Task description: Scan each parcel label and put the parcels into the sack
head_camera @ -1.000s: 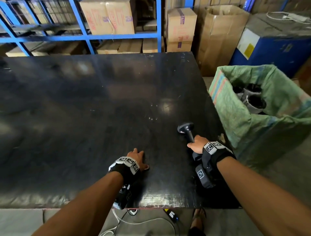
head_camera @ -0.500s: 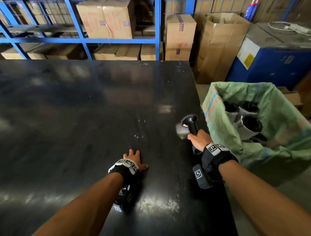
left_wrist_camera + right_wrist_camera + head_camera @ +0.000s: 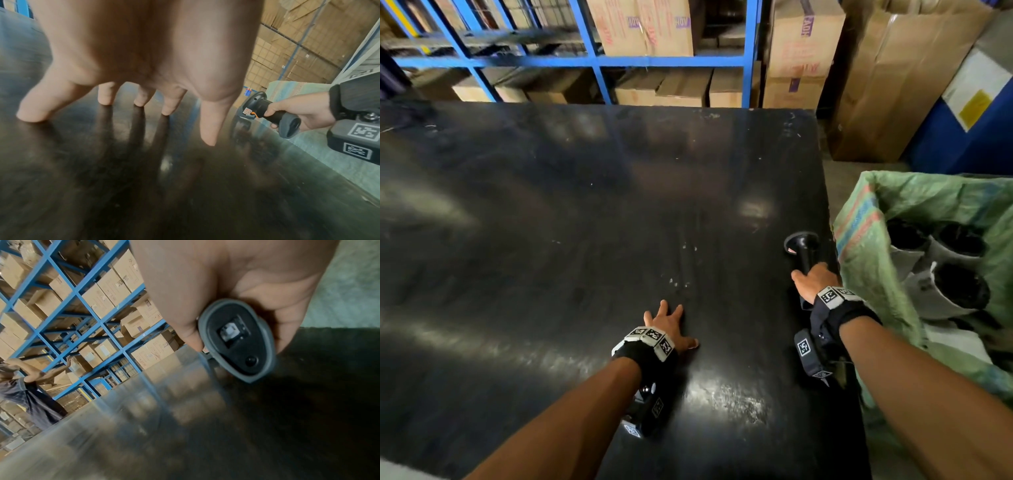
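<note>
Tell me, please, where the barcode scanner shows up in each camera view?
Head: scanner right of centre, gripped by the right hand, beside the green sack.
Left wrist: scanner at right, mid-height.
Right wrist: only its handle butt, upper centre.
Shared landmark: the black table.

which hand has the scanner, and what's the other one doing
The right hand grips the black scanner by its handle, beside the green sack. The left hand holds nothing, its fingers spread with the tips on the black table.

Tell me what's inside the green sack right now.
The sack holds several grey-wrapped parcels with dark tops, packed together. Anything beneath them is covered, and no labels are readable.
</note>
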`<state>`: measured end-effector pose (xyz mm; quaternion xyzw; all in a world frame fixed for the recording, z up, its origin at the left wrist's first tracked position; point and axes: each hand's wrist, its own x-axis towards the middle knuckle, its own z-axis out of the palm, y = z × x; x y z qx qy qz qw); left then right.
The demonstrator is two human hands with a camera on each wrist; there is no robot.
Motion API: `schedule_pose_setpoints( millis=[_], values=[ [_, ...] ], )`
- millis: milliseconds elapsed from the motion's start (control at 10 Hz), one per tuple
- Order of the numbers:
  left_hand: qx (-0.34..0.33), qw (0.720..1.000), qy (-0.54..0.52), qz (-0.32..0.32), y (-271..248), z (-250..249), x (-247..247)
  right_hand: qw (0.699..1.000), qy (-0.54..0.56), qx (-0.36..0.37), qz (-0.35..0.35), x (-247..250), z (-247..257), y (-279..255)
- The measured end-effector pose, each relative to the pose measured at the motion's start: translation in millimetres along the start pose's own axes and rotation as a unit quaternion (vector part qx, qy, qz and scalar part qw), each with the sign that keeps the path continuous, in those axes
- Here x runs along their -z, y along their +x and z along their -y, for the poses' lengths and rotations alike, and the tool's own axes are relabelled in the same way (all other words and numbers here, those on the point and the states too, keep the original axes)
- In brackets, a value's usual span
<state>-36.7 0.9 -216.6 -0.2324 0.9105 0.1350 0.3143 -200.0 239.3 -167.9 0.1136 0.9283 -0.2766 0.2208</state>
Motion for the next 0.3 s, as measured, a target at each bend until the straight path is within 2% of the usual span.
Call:
schedule_pose_setpoints(
  millis=[200, 300],
  values=[
    [0.008, 1.000, 0.013, 0.009, 0, -1, 1, 1.000, -0.012, -0.009, 0.027, -1, -9, -1],
    [0.002, 1.000, 0.005, 0.024, -2, 3, 2, 0.998, -0.011, 0.050, -0.031, 10, -3, -6]
  ],
)
